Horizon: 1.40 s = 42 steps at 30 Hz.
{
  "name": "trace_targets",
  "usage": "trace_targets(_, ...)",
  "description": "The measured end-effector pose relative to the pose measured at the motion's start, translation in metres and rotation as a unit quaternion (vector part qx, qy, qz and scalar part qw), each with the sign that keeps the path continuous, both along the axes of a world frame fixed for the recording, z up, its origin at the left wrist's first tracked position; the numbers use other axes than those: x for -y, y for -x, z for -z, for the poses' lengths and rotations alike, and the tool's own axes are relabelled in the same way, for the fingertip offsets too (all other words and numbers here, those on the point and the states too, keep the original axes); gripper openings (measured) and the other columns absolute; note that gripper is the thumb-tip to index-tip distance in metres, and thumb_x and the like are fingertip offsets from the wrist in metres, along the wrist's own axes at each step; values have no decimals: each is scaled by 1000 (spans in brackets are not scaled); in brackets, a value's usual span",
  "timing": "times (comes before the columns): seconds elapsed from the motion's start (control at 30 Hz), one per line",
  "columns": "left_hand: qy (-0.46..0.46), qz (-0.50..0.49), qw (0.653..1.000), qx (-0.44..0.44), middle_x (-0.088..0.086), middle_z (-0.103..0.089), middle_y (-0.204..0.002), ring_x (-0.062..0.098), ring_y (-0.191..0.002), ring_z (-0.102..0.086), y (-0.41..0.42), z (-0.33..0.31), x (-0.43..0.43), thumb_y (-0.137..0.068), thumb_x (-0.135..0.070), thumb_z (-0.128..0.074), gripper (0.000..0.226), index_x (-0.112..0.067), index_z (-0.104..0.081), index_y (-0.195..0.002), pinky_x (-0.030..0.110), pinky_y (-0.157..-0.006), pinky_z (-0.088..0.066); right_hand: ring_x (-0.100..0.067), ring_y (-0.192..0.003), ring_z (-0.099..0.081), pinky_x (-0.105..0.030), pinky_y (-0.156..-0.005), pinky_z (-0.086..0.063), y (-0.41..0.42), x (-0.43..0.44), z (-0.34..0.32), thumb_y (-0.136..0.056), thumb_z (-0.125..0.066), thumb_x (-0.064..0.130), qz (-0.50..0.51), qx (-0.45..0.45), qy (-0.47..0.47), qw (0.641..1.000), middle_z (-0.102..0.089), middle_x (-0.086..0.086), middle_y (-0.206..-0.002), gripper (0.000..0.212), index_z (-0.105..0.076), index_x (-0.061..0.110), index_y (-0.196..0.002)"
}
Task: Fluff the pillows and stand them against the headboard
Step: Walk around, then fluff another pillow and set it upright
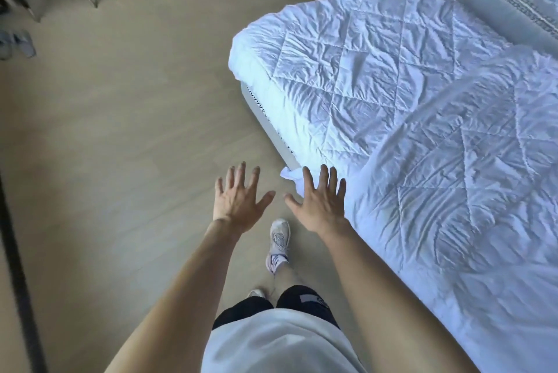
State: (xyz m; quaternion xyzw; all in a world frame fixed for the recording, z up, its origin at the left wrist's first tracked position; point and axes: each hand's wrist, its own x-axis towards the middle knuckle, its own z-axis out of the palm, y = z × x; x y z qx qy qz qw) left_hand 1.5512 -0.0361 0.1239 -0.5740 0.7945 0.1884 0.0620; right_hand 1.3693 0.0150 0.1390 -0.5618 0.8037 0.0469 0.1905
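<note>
Pillows aren't in view; my left hand (240,199) and right hand (321,202) are spread wide, empty. Walking past the bed (392,101) on my right, I might trip on its near corner.

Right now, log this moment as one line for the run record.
left hand: open, empty | right hand: open, empty | quilted bed: beside person | pillows: none visible | stage: walking, nothing grasped

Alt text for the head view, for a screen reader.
Both bare hands, left hand and right hand, spread open and empty above the beige floor, beside a bed covered by a wrinkled white quilted blanket. No pillow is clearly visible.
</note>
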Motion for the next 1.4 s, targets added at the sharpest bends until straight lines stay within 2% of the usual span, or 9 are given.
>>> trace_targets(0.27, 4, -84, 996, 8, 9, -8, -170, 31, -156, -8, 5, 6, 128, -97, -71, -29, 77, -28, -18, -160, 55, -123, -14, -40, -152, -5, -60, -121, -7, 16, 161, 17, -89, -41, 71, -55, -1, 24, 998, -14, -20, -163, 87, -19, 22, -158)
trace_targets(0.43, 13, -130, 991, 0, 11, -10, -170, 31, -156, -9, 14, -2, 208, -97, -71, -28, 78, -26, -19, -160, 53, -123, -15, -40, -153, 1, -59, -122, -3, 28, 257, 15, -91, -36, 73, -73, 5, 3, 997, -7, -20, -165, 88, -14, 22, -159)
trace_targets(0.67, 2, -165, 986, 11, 10, -7, -170, 30, -157, -5, -4, -1, 304, -98, -71, -25, 78, -27, -16, -161, 53, -124, -13, -40, -152, -1, -59, -122, -4, 16, 373, 11, -90, -40, 71, -96, 7, 7, 995, -10, -21, -164, 87, -17, 22, -159)
trace_targets(0.83, 1, -160, 986, 43, 11, -10, -170, 30, -156, -7, -38, 8, 371, -98, -70, -24, 77, -26, -16, -161, 53, -124, -13, -40, -152, -5, -59, -121, -6, -13, 453, 19, -89, -41, 72, -101, 9, 18, 995, -13, -21, -163, 88, -19, 22, -158)
trace_targets(0.97, -6, -165, 986, 37, 12, -11, -170, 31, -156, -8, -65, 15, 438, -99, -70, -23, 77, -24, -16, -161, 55, -124, -13, -40, -152, -7, -60, -121, -7, -37, 519, 24, -89, -41, 72, -96, -2, 21, 995, -15, -22, -162, 88, -21, 21, -158)
trace_targets(1.17, -19, -132, 990, 45, 10, -8, -170, 31, -157, -6, -104, 9, 548, -97, -72, -15, 80, -25, -13, -162, 55, -124, -12, -40, -152, -6, -58, -122, -6, -70, 613, 20, -91, -37, 73, -63, -19, 5, 998, -14, -22, -163, 87, -18, 22, -159)
trace_targets(1.27, -10, -124, 992, 31, 10, -11, -170, 31, -156, -9, -117, 3, 604, -91, -75, -5, 87, -25, -16, -161, 55, -124, -13, -40, -152, -7, -58, -122, -8, -85, 658, 15, -91, -36, 73, -53, -21, 6, 998, -14, -22, -163, 87, -17, 22, -159)
trace_targets(1.4, -22, -101, 994, 21, 10, -13, -170, 31, -156, -10, -124, 3, 675, -96, -72, -18, 80, -25, -18, -161, 55, -124, -12, -39, -153, -5, -57, -122, -7, -99, 715, 16, -91, -35, 74, -42, -18, -9, 999, -11, -21, -164, 88, -14, 23, -160)
